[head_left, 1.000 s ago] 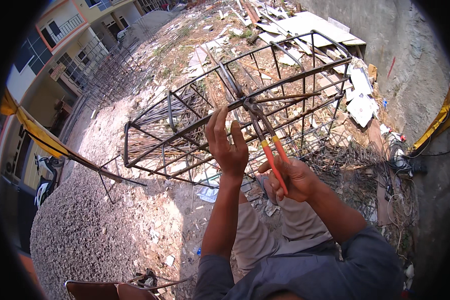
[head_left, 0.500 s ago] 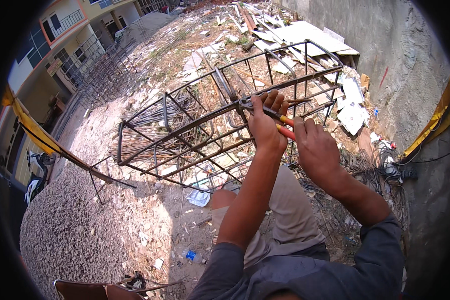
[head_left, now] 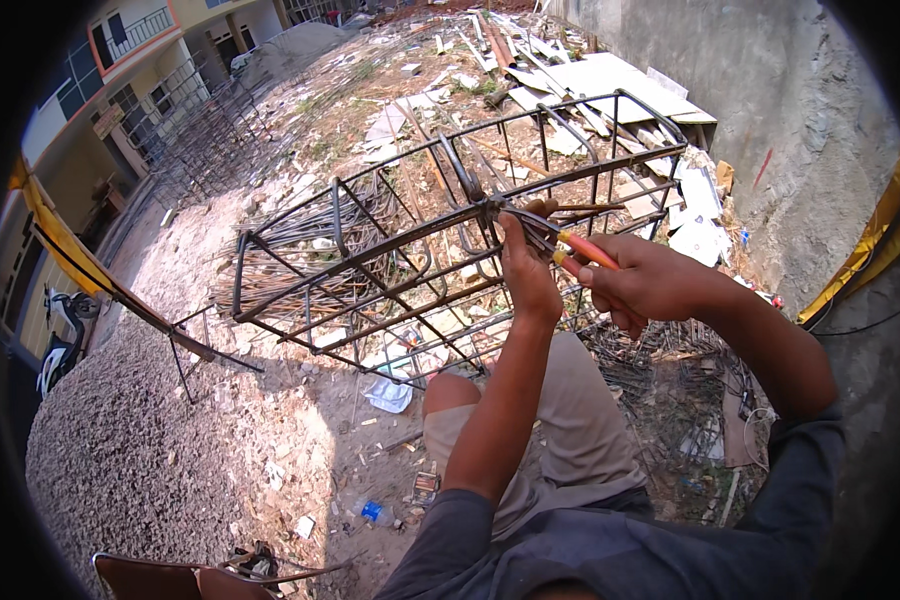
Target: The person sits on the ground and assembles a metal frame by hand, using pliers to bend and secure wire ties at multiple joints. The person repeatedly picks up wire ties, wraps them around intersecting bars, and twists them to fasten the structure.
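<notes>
A long cage of steel reinforcing bars stretches across in front of me, with bent square hoops along it. My right hand grips the red-orange and yellow handles of a pair of pincers, which stand somewhat apart. The pincers' jaws reach a joint near the middle of the cage, where a hoop meets a long bar. Right beside that joint is my left hand, thumb raised against the jaws and fingers curled behind the tool. What those fingers hold is hidden.
Loose bars lie in a pile beyond the cage. White boards and rubble rest near the concrete wall at right. A gravel heap spreads at left, with a motorcycle behind. Yellow sheeting hangs at the left.
My right hand has rolled over and swung outward, its elbow lifted, and the pincers' handles have turned with it. My left hand stays near the joint, its fingers now lower behind the tool.
</notes>
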### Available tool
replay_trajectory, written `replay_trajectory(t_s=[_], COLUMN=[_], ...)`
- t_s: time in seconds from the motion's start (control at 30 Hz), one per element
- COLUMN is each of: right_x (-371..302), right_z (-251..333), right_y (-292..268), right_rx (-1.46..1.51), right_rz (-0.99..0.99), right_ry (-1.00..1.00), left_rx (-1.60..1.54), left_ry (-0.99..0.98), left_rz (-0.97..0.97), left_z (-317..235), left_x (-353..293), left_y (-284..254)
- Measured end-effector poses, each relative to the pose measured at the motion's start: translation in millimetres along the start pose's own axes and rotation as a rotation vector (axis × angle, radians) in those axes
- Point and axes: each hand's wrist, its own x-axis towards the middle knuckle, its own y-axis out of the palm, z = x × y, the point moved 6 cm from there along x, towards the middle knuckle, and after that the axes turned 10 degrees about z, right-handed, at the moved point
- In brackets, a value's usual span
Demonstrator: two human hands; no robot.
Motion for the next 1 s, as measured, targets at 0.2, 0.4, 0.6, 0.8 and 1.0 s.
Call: replay_trajectory(t_s=[0.2,0.4,0.6,0.8,1.0], right_x=[3.1,3.7,-19.7,3.7,20.2], right_z=[-21.1,-25.8,34.5,2.3,-42.0], right_y=[40.6,10.8,2.8,-15.2,23.8], right_rx=[1.003,0.093,-1.306,-0.943,0.576], right_rz=[0.255,0.009,-0.798,-0.421,0.155], right_ry=[-0.079,0.053,-0.099,0.118,0.084], left_rx=[0.237,0.212,0.018,-0.219,-0.424], left_ry=[-0.002,-0.24,-0.265,-0.267,-0.288], left_rz=[-0.049,0.032,0.093,0.203,0.336], left_z=[-13.2,-27.0,-10.3,-10.9,-1.8], left_x=[-28.7,-23.1,-21.7,-23.4,-18.2], left_y=[-37.2,-46.1,-25.4,-32.1,-51.8])
